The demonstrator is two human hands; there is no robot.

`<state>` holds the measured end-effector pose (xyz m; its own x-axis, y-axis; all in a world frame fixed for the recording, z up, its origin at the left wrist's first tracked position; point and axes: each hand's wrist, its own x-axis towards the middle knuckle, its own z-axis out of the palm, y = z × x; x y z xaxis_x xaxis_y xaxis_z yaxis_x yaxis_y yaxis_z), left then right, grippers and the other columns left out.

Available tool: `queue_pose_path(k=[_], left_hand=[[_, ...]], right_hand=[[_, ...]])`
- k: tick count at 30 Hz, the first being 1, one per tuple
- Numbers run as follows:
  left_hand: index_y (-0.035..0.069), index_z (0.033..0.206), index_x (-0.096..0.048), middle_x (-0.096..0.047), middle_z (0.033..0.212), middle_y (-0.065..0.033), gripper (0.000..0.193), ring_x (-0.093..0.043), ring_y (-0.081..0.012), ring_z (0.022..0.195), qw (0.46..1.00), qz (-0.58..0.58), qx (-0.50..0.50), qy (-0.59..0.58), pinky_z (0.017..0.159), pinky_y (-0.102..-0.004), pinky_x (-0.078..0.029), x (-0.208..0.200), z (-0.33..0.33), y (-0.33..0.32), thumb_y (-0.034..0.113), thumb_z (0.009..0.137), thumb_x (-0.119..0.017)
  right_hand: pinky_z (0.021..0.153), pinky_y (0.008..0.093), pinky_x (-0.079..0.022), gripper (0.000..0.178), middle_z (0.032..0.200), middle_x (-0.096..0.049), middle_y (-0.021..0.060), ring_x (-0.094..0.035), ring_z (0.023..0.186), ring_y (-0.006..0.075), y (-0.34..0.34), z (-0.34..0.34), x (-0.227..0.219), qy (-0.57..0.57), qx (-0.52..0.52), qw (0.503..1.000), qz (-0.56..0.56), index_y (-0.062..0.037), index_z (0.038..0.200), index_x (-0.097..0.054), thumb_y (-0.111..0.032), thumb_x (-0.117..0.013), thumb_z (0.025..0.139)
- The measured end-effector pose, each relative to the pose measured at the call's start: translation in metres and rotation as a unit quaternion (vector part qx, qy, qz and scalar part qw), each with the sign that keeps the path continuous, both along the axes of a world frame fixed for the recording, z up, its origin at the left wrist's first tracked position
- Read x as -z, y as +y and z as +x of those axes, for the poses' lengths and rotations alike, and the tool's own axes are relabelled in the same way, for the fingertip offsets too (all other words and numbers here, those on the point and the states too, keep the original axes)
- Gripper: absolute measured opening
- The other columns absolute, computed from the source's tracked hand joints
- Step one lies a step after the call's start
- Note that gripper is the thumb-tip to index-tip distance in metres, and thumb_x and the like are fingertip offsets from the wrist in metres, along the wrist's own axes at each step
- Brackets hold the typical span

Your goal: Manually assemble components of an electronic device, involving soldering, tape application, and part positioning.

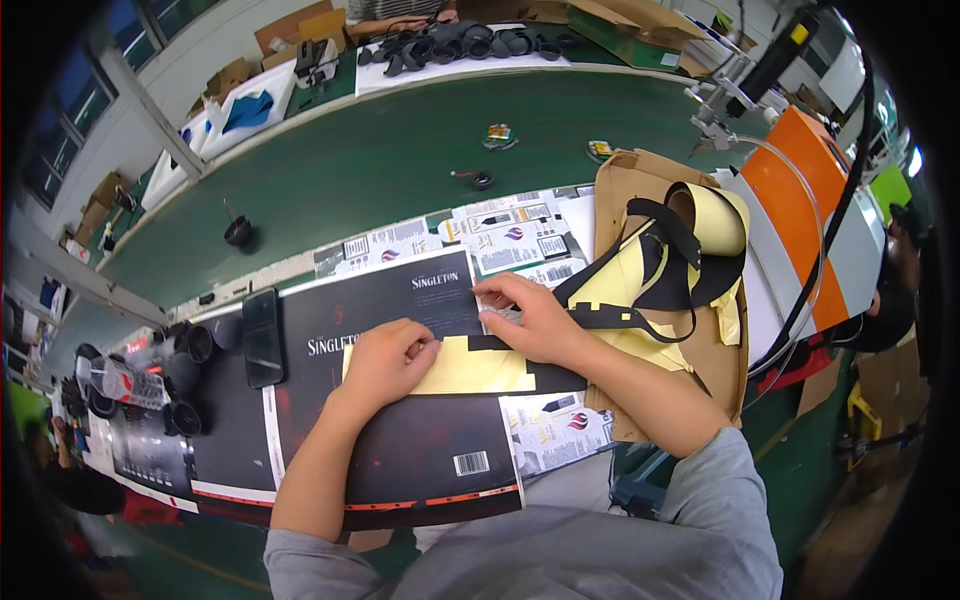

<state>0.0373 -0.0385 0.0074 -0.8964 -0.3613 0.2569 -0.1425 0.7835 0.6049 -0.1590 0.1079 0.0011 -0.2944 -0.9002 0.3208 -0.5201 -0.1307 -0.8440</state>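
On a black printed board (395,440) lies a pale yellow backing sheet (490,372) with a notched upper edge and black strip material along it. My left hand (388,362) is closed over the sheet's left part, its thumb and fingers together at the sheet. Just up and to the right, my right hand (528,316) has its thumb and forefinger apart, with nothing visible between them. It is beside the board's right edge. A heap of black strips with yellow backing (650,265) lies in an open cardboard box (620,185) to the right.
A dark phone (262,338) lies on the board, left of my hands. Black cup-shaped parts (185,372) and a clear plastic bottle (130,383) stand farther left. Beyond runs a green belt (400,150) with small parts. An orange and grey machine (800,190) stands right; a person (400,10) sits opposite.
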Motion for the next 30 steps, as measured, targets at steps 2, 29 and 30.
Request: queue_pose_path(k=[2, 29, 30], left_hand=[[0.004, 0.079, -0.066, -0.063, 0.072, -0.0077, 0.011, -0.061, -0.0237, 0.062, 0.998, 0.048, -0.036, -0.019, 0.059, -0.0353, -0.049, -0.005, -0.001, 0.002, 0.015, 0.081, -0.067], [-0.001, 0.123, -0.056, -0.065, 0.106, -0.0122, 0.032, -0.061, -0.0119, 0.076, 0.806, 0.573, -0.076, 0.129, 0.074, -0.0287, -0.054, -0.016, -0.054, 0.017, 0.022, 0.103, -0.044], [-0.001, 0.123, -0.056, -0.065, 0.107, -0.0122, 0.032, -0.061, -0.0119, 0.076, 0.792, 0.592, -0.081, 0.124, 0.074, -0.0289, -0.054, -0.005, -0.051, 0.022, 0.022, 0.103, -0.044]], right_hand=[[0.078, 0.0310, -0.051, 0.023, 0.101, -0.064, 0.0120, -0.064, 0.088, 0.0209, -0.002, -0.002, 0.005, -0.034, -0.005, 0.999, -0.002, 0.0006, 0.105, -0.061, -0.010, -0.067, 0.085], [0.080, 0.0329, -0.050, 0.010, 0.117, -0.058, 0.0153, -0.061, 0.098, 0.0263, 0.001, -0.011, 0.003, -0.116, 0.102, 0.978, -0.142, 0.0003, 0.093, -0.062, -0.008, -0.062, 0.088], [0.083, 0.0313, -0.048, 0.009, 0.119, -0.058, 0.0145, -0.060, 0.100, 0.0228, 0.003, -0.012, 0.004, -0.097, 0.089, 0.982, -0.136, -0.0002, 0.093, -0.062, -0.007, -0.063, 0.087]])
